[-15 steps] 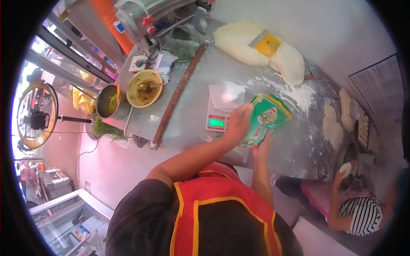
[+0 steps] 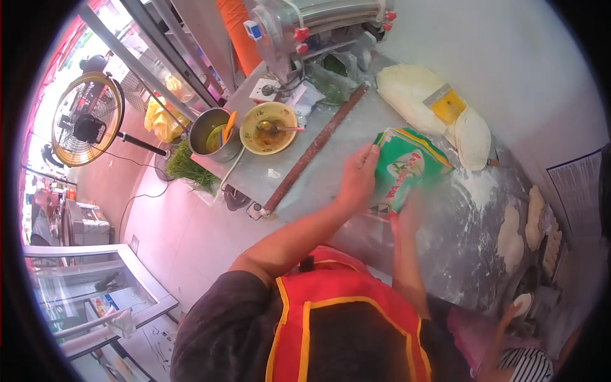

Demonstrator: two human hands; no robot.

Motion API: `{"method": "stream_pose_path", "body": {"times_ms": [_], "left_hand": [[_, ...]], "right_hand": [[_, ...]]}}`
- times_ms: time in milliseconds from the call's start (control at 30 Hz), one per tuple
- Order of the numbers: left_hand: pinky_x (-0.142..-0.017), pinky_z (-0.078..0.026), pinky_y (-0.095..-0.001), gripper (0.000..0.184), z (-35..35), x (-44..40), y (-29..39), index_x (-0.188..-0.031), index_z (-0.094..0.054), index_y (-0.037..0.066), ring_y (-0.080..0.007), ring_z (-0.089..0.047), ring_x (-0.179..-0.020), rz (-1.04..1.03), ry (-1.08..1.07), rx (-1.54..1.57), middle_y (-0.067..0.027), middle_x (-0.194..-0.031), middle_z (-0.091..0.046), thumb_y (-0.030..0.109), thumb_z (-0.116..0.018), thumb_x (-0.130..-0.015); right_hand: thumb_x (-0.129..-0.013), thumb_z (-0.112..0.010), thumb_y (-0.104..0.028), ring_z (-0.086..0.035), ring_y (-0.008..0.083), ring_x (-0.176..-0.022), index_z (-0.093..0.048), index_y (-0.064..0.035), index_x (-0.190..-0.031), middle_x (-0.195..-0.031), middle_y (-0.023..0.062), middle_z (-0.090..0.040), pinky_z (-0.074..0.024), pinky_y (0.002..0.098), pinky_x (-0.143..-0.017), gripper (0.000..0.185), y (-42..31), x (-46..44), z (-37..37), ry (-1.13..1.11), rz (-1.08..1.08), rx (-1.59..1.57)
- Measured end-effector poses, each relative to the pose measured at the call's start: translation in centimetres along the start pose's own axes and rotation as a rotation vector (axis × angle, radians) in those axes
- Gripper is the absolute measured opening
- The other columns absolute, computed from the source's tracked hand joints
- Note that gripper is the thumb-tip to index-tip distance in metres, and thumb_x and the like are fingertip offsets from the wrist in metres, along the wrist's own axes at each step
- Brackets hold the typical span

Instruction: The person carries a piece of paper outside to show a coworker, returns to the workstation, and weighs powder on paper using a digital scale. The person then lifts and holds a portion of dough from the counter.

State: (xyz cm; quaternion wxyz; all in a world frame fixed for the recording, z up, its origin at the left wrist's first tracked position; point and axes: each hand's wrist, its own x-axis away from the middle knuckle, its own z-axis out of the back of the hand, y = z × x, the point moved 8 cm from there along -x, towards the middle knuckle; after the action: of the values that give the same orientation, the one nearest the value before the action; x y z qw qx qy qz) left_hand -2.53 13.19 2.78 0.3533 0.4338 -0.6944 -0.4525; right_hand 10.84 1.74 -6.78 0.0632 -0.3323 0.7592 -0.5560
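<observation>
A green plastic bag (image 2: 401, 167) with a red and white print and a yellow edge hangs over the metal worktable. My left hand (image 2: 358, 178) is closed on its upper left edge. At the lower edge of the bag, my right hand (image 2: 408, 210) grips the plastic, its fingers blurred by motion. The bag's lower right part is smeared too. What the bag contains does not show. The digital scale seen earlier is hidden behind the bag and my left hand.
A long rolling pin (image 2: 315, 149) lies left of my hands. Beyond are a yellow bowl (image 2: 268, 128), a metal pot (image 2: 213, 134) and large dough (image 2: 410, 89) with a yellow scraper (image 2: 447, 106). Dough pieces (image 2: 510, 239) lie right. Another person's hand (image 2: 514, 312) works nearby.
My view has swung, so the table sits further right and lower in it. The bag is lifted more upright and now covers the scale. My right hand has blurred with motion.
</observation>
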Motion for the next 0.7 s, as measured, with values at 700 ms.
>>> {"method": "stream_pose_path", "body": {"times_ms": [700], "left_hand": [[-0.067, -0.040, -0.0232, 0.027, 24.7, 18.4, 1.1, -0.100, -0.055, 0.001, -0.0084, -0.049, -0.076, -0.042, 0.564, -0.485, -0.0027, -0.084, -0.055, 0.021, -0.040, -0.091]], "right_hand": [[-0.091, -0.035, -0.028, -0.046, 0.0190, -0.062, -0.049, -0.0020, -0.083, -0.068, 0.0079, -0.050, -0.0397, 0.0304, -0.060, 0.030, 13.6, 17.1, -9.9, -0.885, -0.225, 0.760]]}}
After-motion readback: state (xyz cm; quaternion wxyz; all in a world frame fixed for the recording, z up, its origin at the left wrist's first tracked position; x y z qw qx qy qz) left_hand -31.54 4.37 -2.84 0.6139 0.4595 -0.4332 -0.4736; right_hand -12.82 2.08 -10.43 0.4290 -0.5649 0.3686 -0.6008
